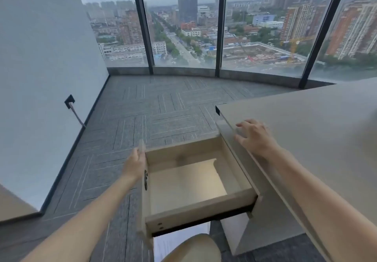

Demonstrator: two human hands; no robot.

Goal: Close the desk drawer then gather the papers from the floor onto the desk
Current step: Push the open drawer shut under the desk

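A light wooden desk drawer (195,204) stands pulled far out to the left of the beige desk (306,131), and its inside is empty. My left hand (135,162) grips the top edge of the drawer's front panel. My right hand (255,136) rests flat with spread fingers on the desk's left edge, above the drawer. A white sheet of paper (173,241) lies on the floor under the drawer, partly hidden by the drawer and my knee (195,247).
Grey patterned carpet (142,114) stretches ahead to tall windows (183,27) over a city. A white wall (40,67) on the left carries a black socket (69,101) with a cable hanging down. Another beige furniture corner (12,206) shows at lower left.
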